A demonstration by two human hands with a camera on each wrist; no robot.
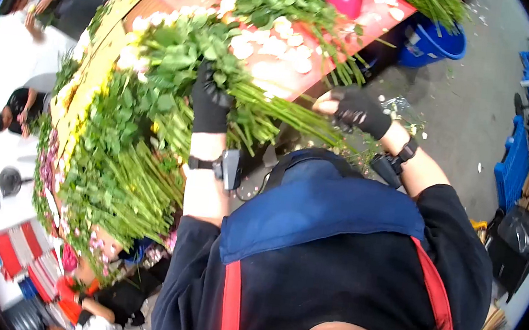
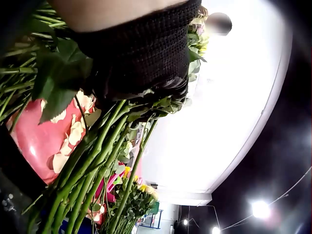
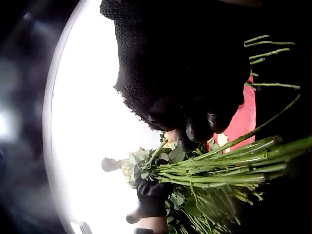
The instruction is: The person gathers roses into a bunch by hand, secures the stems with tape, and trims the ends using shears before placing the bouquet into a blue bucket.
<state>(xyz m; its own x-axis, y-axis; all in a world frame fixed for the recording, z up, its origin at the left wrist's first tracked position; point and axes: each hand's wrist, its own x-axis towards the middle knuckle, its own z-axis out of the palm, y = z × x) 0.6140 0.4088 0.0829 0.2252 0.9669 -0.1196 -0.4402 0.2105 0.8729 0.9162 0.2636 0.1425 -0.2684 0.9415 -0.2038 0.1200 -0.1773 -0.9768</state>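
Observation:
My left hand (image 1: pixel 212 99), in a black glove, grips a bunch of leafy green flower stems (image 1: pixel 287 113) near its leafy part. From there the stems spread toward my right side, their bare ends close to my apron. In the left wrist view the stems (image 2: pixel 95 161) run down out of the gloved fist. My right hand (image 1: pixel 361 111), gloved with a bare thumb tip, is beside the stem ends, its fingers curled. Seen in the right wrist view, those curled fingers (image 3: pixel 197 129) sit just over the stems, and nothing shows inside them.
Pale petals (image 1: pixel 277 49) lie scattered on the red table (image 1: pixel 268 77). Heaps of cut stems (image 1: pixel 145 184) cover its left part. A blue bucket (image 1: pixel 431 47) stands on the floor beyond the right corner. Other people (image 1: pixel 20 108) stand across the table.

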